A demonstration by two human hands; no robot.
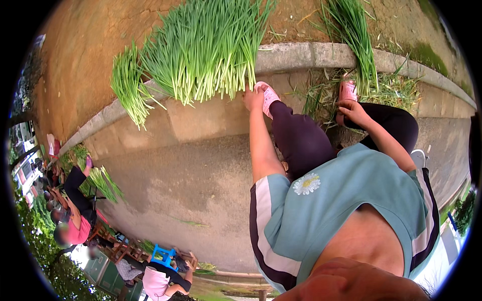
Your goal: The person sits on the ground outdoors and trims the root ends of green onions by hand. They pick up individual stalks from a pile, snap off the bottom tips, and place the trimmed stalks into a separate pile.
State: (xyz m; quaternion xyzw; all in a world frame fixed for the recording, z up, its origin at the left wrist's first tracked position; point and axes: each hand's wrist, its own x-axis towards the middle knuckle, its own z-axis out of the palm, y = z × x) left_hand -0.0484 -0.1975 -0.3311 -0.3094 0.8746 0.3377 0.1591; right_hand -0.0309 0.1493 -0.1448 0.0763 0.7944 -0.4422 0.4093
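My left hand (253, 99) reaches down beside my left pink clog (268, 98), at the right end of a wide row of long green chive-like stalks (207, 56). Its fingertips are near the pale cut ends, and whether they hold a stalk is not clear. My right hand (353, 112) is by my right pink clog (347, 90), fingers bent close together; anything between them is too small to make out. Just ahead of it, a loose bundle of the same stalks (356, 41) slants over the kerb. A smaller bunch (130, 82) lies left of the wide row.
A concrete kerb (286, 58) curves across in front of me, with bare soil (94, 41) beyond. Leaf trimmings (399, 92) litter the ground by my right foot. Several people sit at the left, one in a pink top (78, 229), near a blue plastic stool (162, 255) and more stalks (101, 182).
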